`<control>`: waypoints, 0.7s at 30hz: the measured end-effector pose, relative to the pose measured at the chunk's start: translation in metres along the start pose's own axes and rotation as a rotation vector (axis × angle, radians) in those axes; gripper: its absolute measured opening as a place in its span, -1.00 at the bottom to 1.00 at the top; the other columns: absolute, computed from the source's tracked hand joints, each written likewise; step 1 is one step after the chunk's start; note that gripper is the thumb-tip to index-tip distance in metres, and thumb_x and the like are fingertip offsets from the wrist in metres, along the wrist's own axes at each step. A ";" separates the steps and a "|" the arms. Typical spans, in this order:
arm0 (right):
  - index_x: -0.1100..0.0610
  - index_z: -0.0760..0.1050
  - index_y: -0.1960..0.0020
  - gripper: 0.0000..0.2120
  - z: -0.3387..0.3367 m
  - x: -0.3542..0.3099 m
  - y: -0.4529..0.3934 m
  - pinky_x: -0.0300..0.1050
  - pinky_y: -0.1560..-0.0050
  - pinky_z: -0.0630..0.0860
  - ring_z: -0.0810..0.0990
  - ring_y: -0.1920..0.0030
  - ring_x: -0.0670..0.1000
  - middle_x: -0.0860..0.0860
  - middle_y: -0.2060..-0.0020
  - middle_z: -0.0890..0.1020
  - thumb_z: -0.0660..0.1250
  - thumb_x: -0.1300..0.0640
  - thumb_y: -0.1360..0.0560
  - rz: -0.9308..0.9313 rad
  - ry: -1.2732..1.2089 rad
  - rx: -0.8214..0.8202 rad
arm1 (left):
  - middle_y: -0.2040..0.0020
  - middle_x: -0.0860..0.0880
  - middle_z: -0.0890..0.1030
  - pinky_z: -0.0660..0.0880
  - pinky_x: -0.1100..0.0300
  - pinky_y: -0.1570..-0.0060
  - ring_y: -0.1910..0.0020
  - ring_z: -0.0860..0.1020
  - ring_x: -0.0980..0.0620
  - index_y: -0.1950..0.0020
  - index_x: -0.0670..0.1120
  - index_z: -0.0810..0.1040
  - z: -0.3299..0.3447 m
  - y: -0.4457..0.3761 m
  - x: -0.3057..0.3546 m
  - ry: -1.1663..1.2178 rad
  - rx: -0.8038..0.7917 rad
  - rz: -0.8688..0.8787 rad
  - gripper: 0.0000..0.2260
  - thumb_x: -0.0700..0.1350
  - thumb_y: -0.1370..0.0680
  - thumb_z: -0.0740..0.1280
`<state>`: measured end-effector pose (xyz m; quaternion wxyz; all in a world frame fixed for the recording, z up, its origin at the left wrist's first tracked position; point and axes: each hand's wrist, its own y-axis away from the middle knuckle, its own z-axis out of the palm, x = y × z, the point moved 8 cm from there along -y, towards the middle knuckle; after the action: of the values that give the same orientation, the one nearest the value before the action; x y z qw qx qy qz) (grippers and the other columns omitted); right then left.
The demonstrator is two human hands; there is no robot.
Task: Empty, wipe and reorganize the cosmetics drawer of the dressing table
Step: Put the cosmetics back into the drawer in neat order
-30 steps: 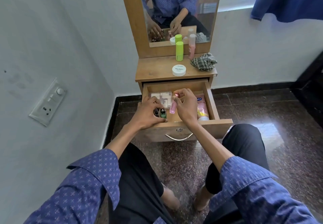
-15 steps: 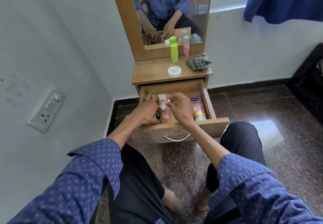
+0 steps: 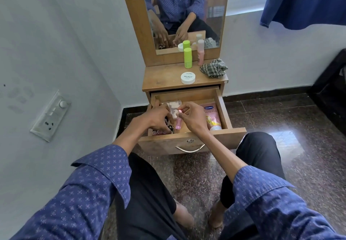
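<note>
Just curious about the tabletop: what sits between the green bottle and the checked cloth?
In the head view, a pink bottle stands between the green bottle and the checked cloth, at the mirror's foot.

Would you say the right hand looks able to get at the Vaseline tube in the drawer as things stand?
Probably yes: the Vaseline tube lies uncovered just beside the right hand, but its fingers pinch a small pink bottle, which it would have to put down first.

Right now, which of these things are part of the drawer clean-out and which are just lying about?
Part of the job:
drawer
pink bottle held by right hand
small bottles under left hand
Vaseline tube
checked cloth
green bottle
white jar

Just lying about:
wall socket
blue curtain
</note>
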<state>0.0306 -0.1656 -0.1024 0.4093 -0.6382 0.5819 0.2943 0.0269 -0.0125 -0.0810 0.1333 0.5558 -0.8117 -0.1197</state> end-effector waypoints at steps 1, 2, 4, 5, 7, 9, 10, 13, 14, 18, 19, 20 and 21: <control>0.00 0.68 0.04 -0.85 0.001 -0.001 -0.001 -0.23 0.18 0.53 0.61 0.19 -0.18 -0.17 0.18 0.65 0.60 0.08 -0.44 0.001 0.008 -0.007 | -0.37 0.05 0.41 0.15 -0.19 -0.47 -0.42 0.26 -0.05 -0.13 0.17 0.71 -0.004 0.002 -0.005 0.070 -0.003 0.000 -0.64 0.18 -0.37 0.61; 0.01 0.68 0.04 -0.86 0.002 -0.002 -0.001 -0.28 0.22 0.48 0.61 0.20 -0.19 -0.18 0.19 0.64 0.60 0.09 -0.44 0.004 0.020 -0.016 | -0.33 0.07 0.41 0.16 -0.17 -0.46 -0.41 0.27 -0.02 -0.11 0.19 0.70 -0.008 0.004 -0.009 0.139 0.001 0.006 -0.67 0.14 -0.37 0.61; 0.01 0.67 0.04 -0.86 0.006 -0.006 -0.004 -0.33 0.26 0.42 0.60 0.21 -0.21 -0.19 0.19 0.64 0.59 0.12 -0.45 -0.005 0.051 -0.040 | -0.23 0.08 0.43 0.22 -0.15 -0.46 -0.39 0.31 -0.03 -0.01 0.21 0.69 -0.016 0.005 -0.021 0.266 0.063 0.012 -0.79 0.09 -0.41 0.58; 0.02 0.67 0.04 -0.86 0.009 -0.009 -0.005 -0.32 0.26 0.43 0.60 0.22 -0.21 -0.19 0.18 0.64 0.59 0.15 -0.46 -0.024 0.070 -0.056 | -0.18 0.07 0.46 0.29 -0.14 -0.45 -0.36 0.37 -0.07 0.03 0.21 0.68 -0.018 0.005 -0.027 0.342 0.132 -0.004 -0.86 0.08 -0.44 0.54; 0.04 0.68 0.04 -0.86 0.017 -0.017 -0.008 -0.26 0.25 0.44 0.59 0.23 -0.22 -0.18 0.16 0.64 0.58 0.19 -0.46 -0.064 0.101 -0.091 | -0.11 0.02 0.54 0.44 -0.15 -0.36 -0.24 0.50 -0.11 0.09 0.21 0.61 -0.018 0.006 -0.036 0.523 0.294 -0.074 -0.92 0.02 -0.47 0.44; 0.03 0.68 0.04 -0.86 0.026 -0.021 -0.011 -0.23 0.23 0.44 0.59 0.23 -0.22 -0.16 0.14 0.66 0.58 0.19 -0.45 -0.081 0.121 -0.115 | -0.19 -0.02 0.57 0.50 -0.20 -0.31 -0.25 0.53 -0.10 0.06 0.23 0.58 -0.008 0.007 -0.040 0.613 0.404 -0.142 -0.81 -0.10 -0.48 0.39; 0.03 0.68 0.04 -0.85 0.030 -0.022 -0.012 -0.22 0.21 0.47 0.60 0.22 -0.21 -0.15 0.12 0.68 0.59 0.19 -0.45 -0.085 0.123 -0.124 | -0.27 -0.03 0.55 0.48 -0.23 -0.33 -0.30 0.50 -0.10 0.01 0.23 0.57 0.001 0.007 -0.040 0.618 0.421 -0.176 -0.77 -0.13 -0.49 0.40; 0.01 0.67 0.04 -0.84 0.038 -0.025 -0.014 -0.10 0.11 0.58 0.64 0.18 -0.12 -0.09 0.05 0.69 0.59 0.17 -0.44 -0.103 0.134 -0.131 | -0.48 -0.08 0.46 0.35 -0.38 -0.39 -0.48 0.38 -0.14 -0.08 0.28 0.53 0.018 0.004 -0.039 0.583 0.469 -0.251 -0.76 -0.05 -0.54 0.43; 0.00 0.66 0.04 -0.84 0.039 -0.025 -0.014 -0.07 0.09 0.60 0.64 0.18 -0.11 -0.08 0.03 0.68 0.59 0.18 -0.44 -0.111 0.138 -0.134 | -0.50 -0.08 0.45 0.31 -0.42 -0.40 -0.51 0.35 -0.14 -0.09 0.29 0.52 0.018 0.003 -0.039 0.583 0.491 -0.263 -0.78 -0.01 -0.54 0.43; 0.05 0.65 -0.02 -0.81 0.038 -0.021 -0.014 -0.13 0.09 0.63 0.64 0.17 -0.16 -0.04 0.03 0.69 0.54 0.25 -0.46 -0.109 0.090 -0.182 | -0.36 0.03 0.55 0.22 -0.41 -0.44 -0.49 0.34 -0.07 -0.15 0.14 0.62 0.014 0.001 -0.036 0.627 0.564 -0.262 -0.84 -0.02 -0.58 0.40; 0.07 0.65 -0.04 -0.80 0.036 -0.021 -0.013 -0.18 0.11 0.61 0.64 0.17 -0.18 -0.05 0.06 0.69 0.52 0.25 -0.46 -0.099 0.065 -0.191 | -0.31 0.05 0.57 0.23 -0.39 -0.44 -0.46 0.36 -0.05 -0.16 0.11 0.64 0.013 0.002 -0.036 0.629 0.576 -0.260 -0.84 -0.02 -0.60 0.38; 0.08 0.65 -0.05 -0.80 0.035 -0.020 -0.012 -0.23 0.12 0.58 0.63 0.17 -0.20 -0.06 0.09 0.68 0.52 0.25 -0.46 -0.086 0.033 -0.196 | -0.28 0.07 0.58 0.24 -0.36 -0.43 -0.43 0.38 -0.03 -0.17 0.09 0.65 0.013 0.003 -0.034 0.627 0.586 -0.257 -0.84 -0.02 -0.60 0.37; 0.09 0.65 -0.06 -0.81 0.034 -0.017 -0.012 -0.29 0.13 0.55 0.62 0.17 -0.22 -0.08 0.09 0.68 0.51 0.23 -0.46 -0.063 0.008 -0.199 | -0.26 0.08 0.59 0.26 -0.34 -0.42 -0.40 0.39 -0.02 -0.17 0.09 0.65 0.013 0.003 -0.034 0.629 0.592 -0.255 -0.84 -0.02 -0.61 0.37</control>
<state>0.0428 -0.1272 -0.1025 0.3505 -0.6948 0.5311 0.3353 0.0312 0.0210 -0.0950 0.1929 0.6750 -0.6560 0.2771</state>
